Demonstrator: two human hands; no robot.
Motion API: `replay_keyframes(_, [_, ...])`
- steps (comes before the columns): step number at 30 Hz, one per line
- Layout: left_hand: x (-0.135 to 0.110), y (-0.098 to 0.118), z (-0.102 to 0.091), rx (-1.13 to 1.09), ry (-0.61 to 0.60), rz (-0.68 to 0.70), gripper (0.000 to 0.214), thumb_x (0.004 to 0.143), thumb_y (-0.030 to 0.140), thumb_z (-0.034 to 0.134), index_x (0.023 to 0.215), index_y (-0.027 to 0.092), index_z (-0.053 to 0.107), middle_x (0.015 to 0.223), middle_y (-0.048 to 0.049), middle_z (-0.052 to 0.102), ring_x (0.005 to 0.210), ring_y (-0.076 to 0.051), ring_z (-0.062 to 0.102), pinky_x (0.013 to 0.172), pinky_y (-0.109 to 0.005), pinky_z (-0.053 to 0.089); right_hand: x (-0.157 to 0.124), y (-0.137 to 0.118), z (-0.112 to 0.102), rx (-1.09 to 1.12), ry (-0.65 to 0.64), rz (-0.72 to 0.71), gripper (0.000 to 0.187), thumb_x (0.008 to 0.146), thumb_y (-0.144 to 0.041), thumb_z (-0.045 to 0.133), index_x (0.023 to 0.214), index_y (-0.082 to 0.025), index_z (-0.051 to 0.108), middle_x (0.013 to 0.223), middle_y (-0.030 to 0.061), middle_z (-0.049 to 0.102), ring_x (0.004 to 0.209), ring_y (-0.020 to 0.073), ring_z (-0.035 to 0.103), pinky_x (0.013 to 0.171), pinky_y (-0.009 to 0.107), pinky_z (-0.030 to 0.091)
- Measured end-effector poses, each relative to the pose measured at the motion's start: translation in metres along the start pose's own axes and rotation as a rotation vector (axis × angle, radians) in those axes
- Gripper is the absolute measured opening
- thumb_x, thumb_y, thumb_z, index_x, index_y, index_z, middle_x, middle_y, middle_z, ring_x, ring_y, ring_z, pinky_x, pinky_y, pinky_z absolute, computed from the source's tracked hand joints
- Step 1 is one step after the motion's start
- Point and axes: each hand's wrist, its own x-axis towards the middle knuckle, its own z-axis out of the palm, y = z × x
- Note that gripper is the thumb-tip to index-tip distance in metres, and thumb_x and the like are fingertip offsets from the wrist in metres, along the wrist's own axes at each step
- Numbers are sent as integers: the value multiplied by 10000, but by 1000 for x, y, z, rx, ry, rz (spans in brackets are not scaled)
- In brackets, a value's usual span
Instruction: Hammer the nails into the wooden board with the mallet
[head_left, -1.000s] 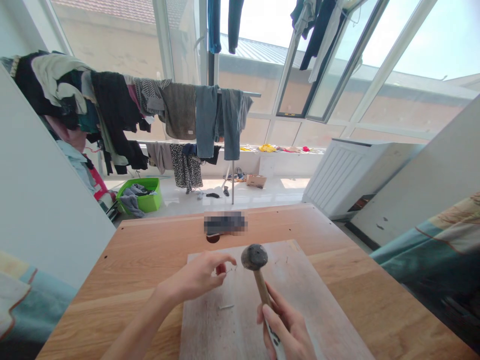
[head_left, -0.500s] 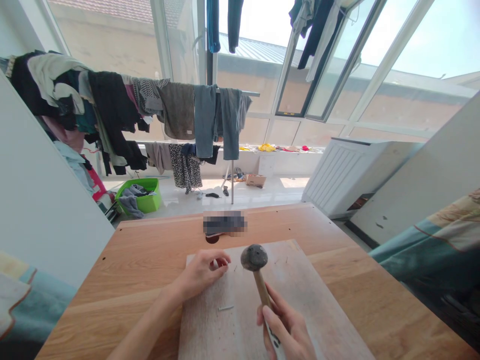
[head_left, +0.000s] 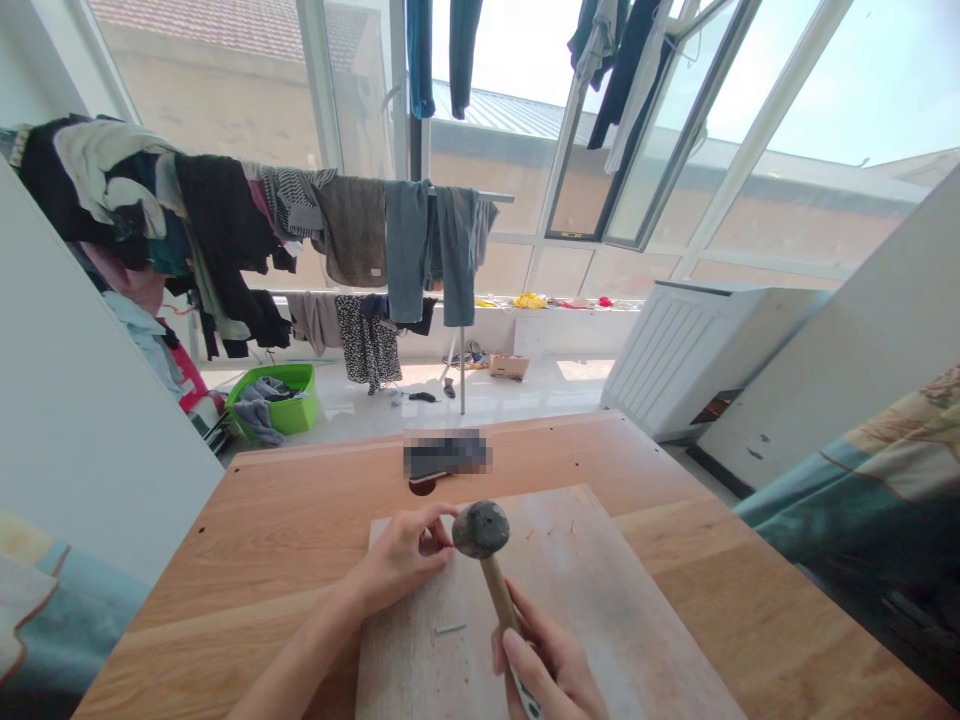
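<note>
My right hand (head_left: 544, 670) grips the wooden handle of a hammer (head_left: 481, 532), whose dark round head hangs just above a pale wooden board (head_left: 600, 610). My left hand (head_left: 401, 555) rests on the board beside the hammer head, its fingers pinched together; what they pinch is too small to see, hidden behind the head. One loose nail (head_left: 450, 629) lies flat on the board below my left hand. Small nails stick up from the far part of the board.
The board lies on a wooden table (head_left: 285, 520). A blurred dark object (head_left: 446, 455) sits at the table's far edge. Beyond are a clothes rack (head_left: 405, 240) with hanging laundry, a green basket (head_left: 281, 400) and white panels at both sides.
The hammer head has moved left and a little nearer, close to my left fingers. My left hand has closed its pinch and settled onto the board.
</note>
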Motion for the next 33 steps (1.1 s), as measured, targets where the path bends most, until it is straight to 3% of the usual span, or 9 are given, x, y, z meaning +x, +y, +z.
replay_keyframes(9, [2, 5, 0, 13, -14, 10, 367, 742, 106, 605, 1095, 185, 668, 748, 44, 648, 661, -115, 572, 633, -214, 424, 2, 4, -2, -139, -46, -9, 807, 808, -720, 668, 1415, -193, 601, 683, -33, 614, 375, 31, 402, 381, 174, 307])
replay_keyframes(14, [-4, 27, -25, 133, -134, -107, 317, 748, 270, 711, 1024, 200, 571, 927, 7, 627, 770, -148, 580, 685, -249, 454, 0, -2, -1, -62, 19, -25, 761, 805, -673, 713, 1392, -199, 617, 689, -39, 605, 346, 21, 413, 350, 162, 317])
replay_keyframes(17, [-16, 50, -38, 345, -303, -135, 291, 723, 348, 742, 928, 221, 578, 965, 4, 618, 827, -184, 581, 692, -277, 429, -1, -9, -3, -48, 80, -26, 774, 797, -662, 734, 1391, -182, 613, 697, -33, 617, 323, 31, 445, 315, 164, 321])
replay_keyframes(19, [-23, 67, -33, 461, -428, -130, 226, 710, 314, 731, 881, 225, 612, 959, -9, 640, 823, -208, 598, 663, -296, 408, -1, -14, -5, -50, 97, -18, 772, 798, -667, 735, 1388, -185, 611, 718, -26, 637, 317, 27, 459, 305, 154, 316])
replay_keyframes(24, [-31, 97, 8, 723, -562, -70, 157, 719, 101, 596, 822, 168, 692, 950, -132, 689, 831, -291, 654, 679, -366, 428, -2, -18, -8, -58, 68, 0, 771, 805, -673, 727, 1399, -201, 589, 744, -26, 649, 328, 23, 482, 311, 143, 330])
replay_keyframes(27, [-30, 96, 11, 728, -537, -44, 194, 696, 54, 571, 798, 165, 692, 957, -142, 697, 829, -292, 661, 670, -358, 424, -4, -15, -6, -46, 114, -9, 774, 792, -662, 748, 1383, -183, 606, 705, -32, 643, 325, 29, 475, 314, 151, 330])
replay_keyframes(33, [-22, 69, -37, 657, -308, -142, 237, 722, 38, 493, 791, 210, 640, 720, -26, 658, 646, -199, 586, 566, -307, 292, -5, -12, -3, -47, 132, -37, 775, 785, -664, 751, 1374, -177, 625, 698, -35, 638, 312, 30, 479, 308, 157, 313])
